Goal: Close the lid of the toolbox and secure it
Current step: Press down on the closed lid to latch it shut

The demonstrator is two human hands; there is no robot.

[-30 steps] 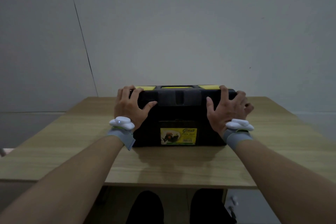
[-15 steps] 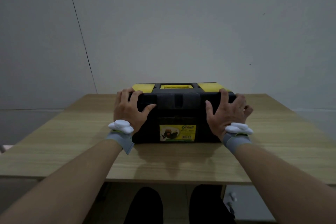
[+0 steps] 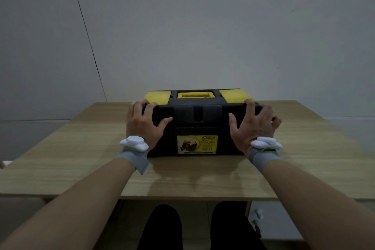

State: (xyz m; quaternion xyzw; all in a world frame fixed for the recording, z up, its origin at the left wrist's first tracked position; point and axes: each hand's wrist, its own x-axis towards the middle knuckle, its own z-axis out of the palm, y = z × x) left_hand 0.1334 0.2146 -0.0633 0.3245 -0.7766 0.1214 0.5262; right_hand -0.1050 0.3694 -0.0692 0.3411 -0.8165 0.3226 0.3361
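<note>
Since a second ago our view has tipped down, so more of the lid's yellow panels shows, while both hands have kept their grip on the front corners.

We see the black plastic toolbox with yellow lid panels [image 3: 199,128] sitting on the light wooden table [image 3: 203,176], at the middle toward 12 o'clock, its lid [image 3: 197,105] down on the body. Whether the centre latch [image 3: 198,114] is fastened we cannot tell. A yellow label [image 3: 197,144] sits on the front wall, toward 6 o'clock. With the lid down, what is inside is hidden.

Our left hand [image 3: 142,124] clasps the lid's corner at 9 o'clock, fingers curled over the top edge and thumb spread across the front. Our right hand [image 3: 253,126] clasps the corner at 3 o'clock the same way. Each wrist carries a grey strap with a white plastic tracker [image 3: 134,143]; the other tracker [image 3: 265,142] is at the right wrist.

A plain grey wall [image 3: 203,26] stands close behind the toolbox. Around the toolbox the tabletop is bare wood. Below the near edge, at 6 o'clock, our dark-clad legs [image 3: 162,227] show.
</note>
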